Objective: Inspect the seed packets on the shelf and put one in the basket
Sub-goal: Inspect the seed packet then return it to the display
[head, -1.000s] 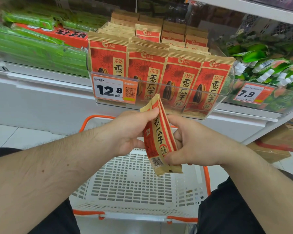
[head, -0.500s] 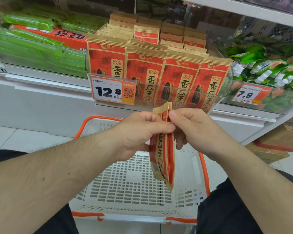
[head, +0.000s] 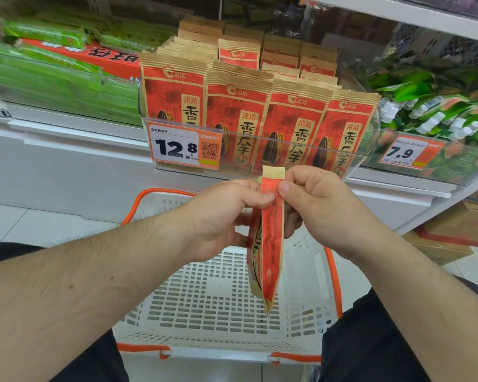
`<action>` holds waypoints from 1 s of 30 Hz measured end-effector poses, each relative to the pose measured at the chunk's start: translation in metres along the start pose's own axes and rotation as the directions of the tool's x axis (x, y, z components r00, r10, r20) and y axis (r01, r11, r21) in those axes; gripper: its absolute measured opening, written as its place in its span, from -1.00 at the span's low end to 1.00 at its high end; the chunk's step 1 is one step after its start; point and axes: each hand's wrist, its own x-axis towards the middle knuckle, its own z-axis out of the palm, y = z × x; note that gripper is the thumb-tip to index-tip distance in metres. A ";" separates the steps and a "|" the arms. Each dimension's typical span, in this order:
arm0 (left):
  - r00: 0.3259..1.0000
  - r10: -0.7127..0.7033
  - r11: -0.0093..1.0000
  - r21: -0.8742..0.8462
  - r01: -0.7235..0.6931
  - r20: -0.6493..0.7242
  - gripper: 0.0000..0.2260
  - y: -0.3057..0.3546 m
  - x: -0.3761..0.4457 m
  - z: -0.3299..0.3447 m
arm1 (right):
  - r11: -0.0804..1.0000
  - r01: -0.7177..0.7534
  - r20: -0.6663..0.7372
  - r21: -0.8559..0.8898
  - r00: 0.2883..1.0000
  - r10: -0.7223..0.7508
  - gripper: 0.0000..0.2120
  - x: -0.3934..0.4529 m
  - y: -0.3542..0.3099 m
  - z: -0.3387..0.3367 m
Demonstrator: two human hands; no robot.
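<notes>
- The seed packet (head: 271,244) pinched between both hands is turned edge-on, so its front print is mostly out of sight.
- Behind the grip, the right hand's (head: 318,208) lower fingers are hidden by that packet.
- Above the grip, the price tag (head: 184,148) covers the leftmost shelf packet's (head: 174,97) lower half.
- Far left, the green packs (head: 47,75) are blurred and unreadable.

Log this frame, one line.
phase: inspect | left hand: pinches packet top | right hand: pinches packet top | packet: hangs above basket | placed: no

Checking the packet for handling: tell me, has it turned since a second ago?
Yes. The seed packet has swung from tilted to hanging upright, edge-on, above the basket; its top stays beneath the price tag.
</notes>
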 end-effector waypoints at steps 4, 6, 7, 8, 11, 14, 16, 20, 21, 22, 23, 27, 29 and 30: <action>0.999 -0.005 0.999 -0.042 0.003 -0.048 -0.86 0.000 0.001 -0.001 | 1.000 0.003 0.075 0.019 0.997 -0.005 -0.90 -0.002 -0.002 -0.003; 0.998 -0.005 0.999 -0.054 0.002 -0.067 -0.88 0.000 0.002 -0.002 | 1.000 -0.004 0.133 -0.004 0.991 0.004 -0.82 -0.003 -0.003 -0.003; 0.997 -0.006 0.999 -0.055 0.001 -0.075 -0.90 0.000 0.002 -0.002 | 1.000 -0.002 0.156 -0.004 0.988 0.003 -0.82 -0.003 -0.003 -0.003; 0.997 -0.005 0.999 -0.054 0.001 -0.079 -0.92 0.000 0.002 -0.002 | 1.000 0.003 0.174 -0.002 0.985 -0.002 -0.82 -0.003 -0.004 -0.003; 0.996 0.000 0.998 -0.058 -0.005 -0.092 -0.94 0.000 0.002 -0.002 | 1.000 0.008 0.193 -0.017 0.981 -0.005 -0.79 -0.004 -0.005 -0.005; 0.992 -0.002 0.996 -0.093 -0.010 -0.126 -0.95 0.001 0.003 -0.002 | 0.998 -0.003 0.256 -0.069 0.967 0.021 -0.66 -0.006 -0.004 -0.006; 0.989 0.003 0.995 -0.103 -0.019 -0.148 -0.96 0.001 0.003 -0.003 | 0.995 0.003 0.290 -0.101 0.957 0.026 -0.61 -0.008 -0.005 -0.005; 0.985 -0.007 0.994 -0.113 -0.013 -0.175 -0.87 0.000 0.004 -0.004 | 0.992 0.019 0.289 -0.125 0.957 0.018 -0.57 -0.008 -0.007 -0.004; 0.985 -0.007 0.993 -0.116 -0.014 -0.175 -0.87 -0.001 0.004 -0.004 | 0.990 0.016 0.294 -0.137 0.956 0.026 -0.54 -0.008 -0.007 -0.004; 0.985 -0.007 0.992 -0.122 -0.014 -0.173 -0.88 -0.001 0.003 -0.003 | 0.988 0.007 0.307 -0.154 0.951 0.041 -0.49 -0.008 -0.007 -0.004; 0.985 -0.007 0.991 -0.130 -0.016 -0.175 -0.87 0.000 0.003 -0.003 | 0.985 -0.009 0.334 -0.174 0.940 0.068 -0.42 -0.009 -0.007 -0.004; 0.979 -0.004 0.988 -0.149 -0.027 -0.206 -0.79 0.002 0.005 -0.005 | 0.972 -0.029 0.452 -0.232 0.882 0.134 -0.15 -0.011 -0.009 -0.004; 0.977 -0.004 0.987 -0.157 -0.031 -0.215 -0.80 0.002 0.006 -0.004 | 0.976 -0.018 0.457 -0.216 0.881 0.118 -0.11 -0.012 -0.010 -0.004; 0.976 -0.005 0.987 -0.158 -0.030 -0.215 -0.81 0.002 0.006 -0.004 | 0.977 -0.005 0.461 -0.214 0.881 0.105 -0.10 -0.011 -0.009 -0.005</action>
